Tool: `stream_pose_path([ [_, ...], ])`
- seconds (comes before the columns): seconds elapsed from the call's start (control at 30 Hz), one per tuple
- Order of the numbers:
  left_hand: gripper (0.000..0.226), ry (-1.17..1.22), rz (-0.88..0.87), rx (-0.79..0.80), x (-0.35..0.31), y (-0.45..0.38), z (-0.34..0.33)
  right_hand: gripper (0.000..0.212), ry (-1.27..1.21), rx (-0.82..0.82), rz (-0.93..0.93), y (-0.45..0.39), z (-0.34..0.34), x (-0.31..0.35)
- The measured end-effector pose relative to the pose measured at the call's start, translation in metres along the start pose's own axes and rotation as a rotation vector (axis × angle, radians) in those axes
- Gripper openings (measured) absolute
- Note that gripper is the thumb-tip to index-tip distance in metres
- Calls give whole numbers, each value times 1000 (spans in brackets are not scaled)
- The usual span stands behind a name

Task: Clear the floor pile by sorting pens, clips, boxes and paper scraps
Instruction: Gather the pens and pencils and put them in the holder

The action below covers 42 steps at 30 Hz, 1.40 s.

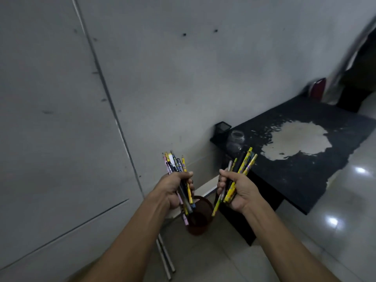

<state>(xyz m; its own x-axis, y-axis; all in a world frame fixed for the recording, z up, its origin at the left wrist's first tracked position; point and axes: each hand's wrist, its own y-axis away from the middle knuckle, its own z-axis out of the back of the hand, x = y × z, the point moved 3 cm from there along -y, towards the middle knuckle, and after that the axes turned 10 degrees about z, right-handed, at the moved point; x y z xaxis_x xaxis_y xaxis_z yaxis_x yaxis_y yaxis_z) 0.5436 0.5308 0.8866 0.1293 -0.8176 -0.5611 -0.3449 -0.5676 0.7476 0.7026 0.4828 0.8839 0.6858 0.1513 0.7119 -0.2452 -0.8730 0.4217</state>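
Looking at the worn black table (305, 180) on the right of the frame, only a glass jar (236, 139) and black mesh holder (222, 129) sit there. Lower centre, the left hand (175, 188) and right hand (238, 190) each clench a bunch of pens (244, 165) above a dark red cup (200, 216). So the pens look gathered but not dropped in yet, and clips, boxes and scraps aren't in view.

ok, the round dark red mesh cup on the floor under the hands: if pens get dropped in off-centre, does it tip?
Probably light: the red mesh cup looks like thin perforated wire and seems empty, so a nudge could slide it on the glossy floor tiles. Its height looks similar to its width, so tipping seems plausible if long pens lean on one rim. It would likely roll once down, being round.
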Motion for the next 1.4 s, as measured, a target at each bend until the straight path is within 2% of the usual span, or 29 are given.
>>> stream_pose_path([
  [0.23, 25, 162, -86, -6, -79, -96, -59, 25, -74, -95, 94, -100, 16, 71],
  [0.4, 13, 275, -100, -61, -123, -152, -91, 23, -198, -189, 156, -174, 25, 121],
  [0.67, 19, 407, -103, -206, -155, -227, -132, 28, -438, -346, 195, -278, 59, 177],
  [0.8, 18, 427, -83, -281, -166, -266, -151, 30, -507, -369, 197, -341, 73, 207],
  [0.93, 16, 523, -81, -399, -174, -306, -166, 32, -399, -370, 159, -420, 76, 230],
  [1.0, 16, 566, -89, -462, -182, -330, -176, 26, -349, -392, 143, -464, 76, 238],
  [1.13, 19, 701, -123, -510, -197, -363, -193, 25, -227, -454, 195, -525, 64, 241],
  [1.4, 20, 866, -134, -555, -203, -400, -192, 25, -8, -532, 378, -577, 42, 197],
])
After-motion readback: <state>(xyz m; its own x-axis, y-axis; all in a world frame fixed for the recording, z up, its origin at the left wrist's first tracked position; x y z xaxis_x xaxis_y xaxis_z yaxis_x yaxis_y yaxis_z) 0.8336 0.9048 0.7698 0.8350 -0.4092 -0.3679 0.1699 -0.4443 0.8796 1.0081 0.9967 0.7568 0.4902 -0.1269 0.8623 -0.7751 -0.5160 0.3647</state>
